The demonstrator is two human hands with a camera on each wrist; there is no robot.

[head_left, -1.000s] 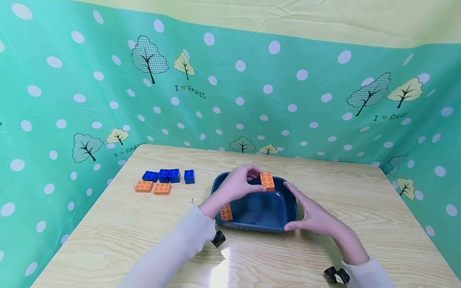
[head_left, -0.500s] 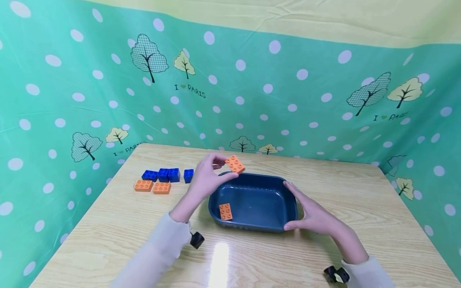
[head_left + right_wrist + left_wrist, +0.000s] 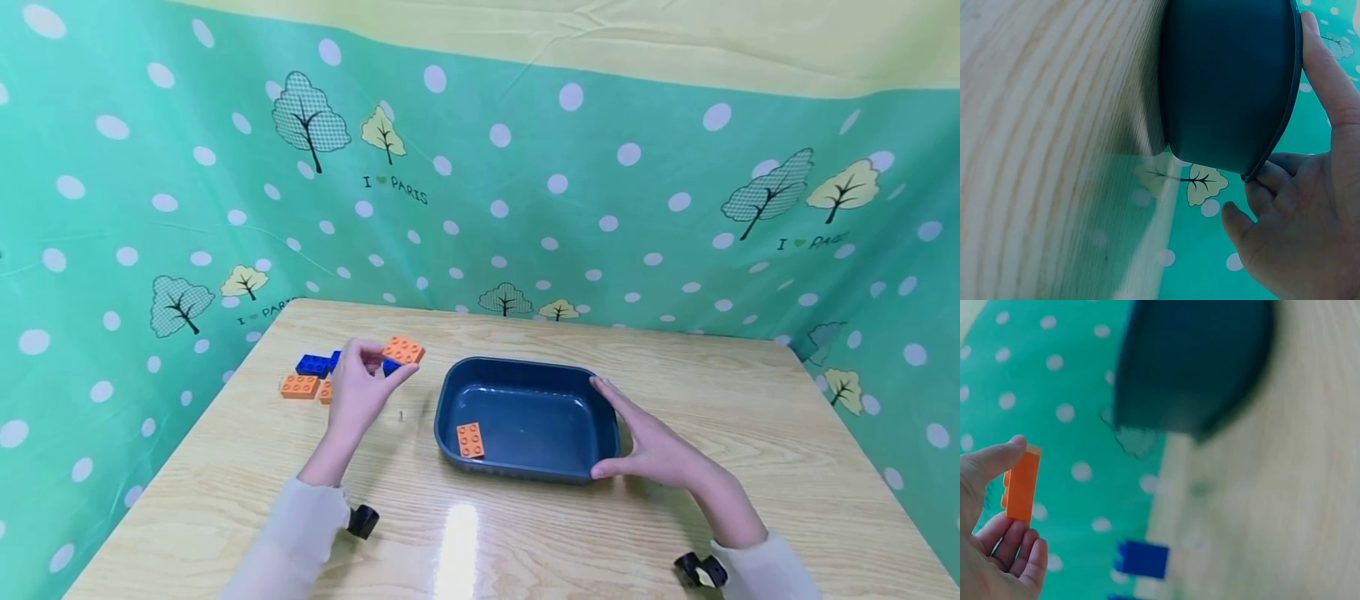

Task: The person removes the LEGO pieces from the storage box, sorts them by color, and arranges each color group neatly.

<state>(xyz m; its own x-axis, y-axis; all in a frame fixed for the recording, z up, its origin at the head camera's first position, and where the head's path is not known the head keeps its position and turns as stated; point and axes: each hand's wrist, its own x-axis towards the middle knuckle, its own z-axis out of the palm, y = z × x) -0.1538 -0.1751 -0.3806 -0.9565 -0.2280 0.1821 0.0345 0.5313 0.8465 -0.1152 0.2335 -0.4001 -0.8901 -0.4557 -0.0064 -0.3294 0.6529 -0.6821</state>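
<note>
My left hand (image 3: 358,392) pinches an orange building brick (image 3: 403,350) between thumb and fingers, left of the dark blue plastic tub (image 3: 525,475). The left wrist view shows this orange brick (image 3: 1023,484) edge-on, studs toward the palm. A second orange brick (image 3: 470,440) lies inside the tub at its left end. With thumb and fingers spread, my right hand (image 3: 660,446) grips the tub's right end. In the right wrist view the right hand (image 3: 1300,200) has its fingertips at the rim of the tub (image 3: 1229,81).
At the table's left lie an orange brick (image 3: 300,387) and a blue brick (image 3: 312,365). Beside them another orange brick (image 3: 326,392) and more blue bricks are partly hidden by the left hand. A dotted cloth (image 3: 525,250) hangs behind the wooden table (image 3: 570,542).
My left hand has carried the orange brick from above the tub, out past its left side, toward the other bricks. My right hand and the tub have stayed in place.
</note>
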